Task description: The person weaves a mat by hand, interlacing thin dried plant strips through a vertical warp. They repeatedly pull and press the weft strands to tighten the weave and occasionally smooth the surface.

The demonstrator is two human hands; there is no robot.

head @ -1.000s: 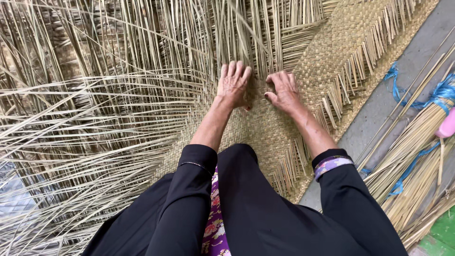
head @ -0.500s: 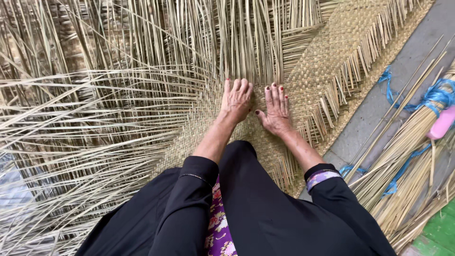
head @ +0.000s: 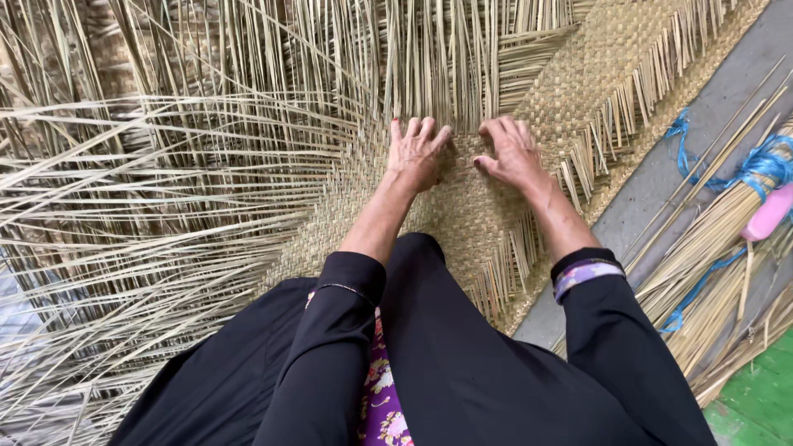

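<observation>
Floor: grey concrete strip (head: 661,177), upper right to lower centre, bare between the straw work. Green painted floor patch (head: 756,400), lower right corner. Bundled reeds (head: 710,248) tied with blue cord (head: 764,165), lying on the concrete. Light: even, soft daylight, no hard shadows.

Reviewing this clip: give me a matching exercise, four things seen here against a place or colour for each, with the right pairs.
Things:
1. left hand
2. right hand
3. bundle of straw
4. pink object

Places or colours:
A. tied with blue cord, lying on the grey floor at the right
B. flat on the woven mat, fingers spread, beside the upright loose strands
C. at the right edge, resting against the bundle
D. on the mat, fingers bent, nearer the mat's fringed edge

Pairs: 1-B, 2-D, 3-A, 4-C
</observation>
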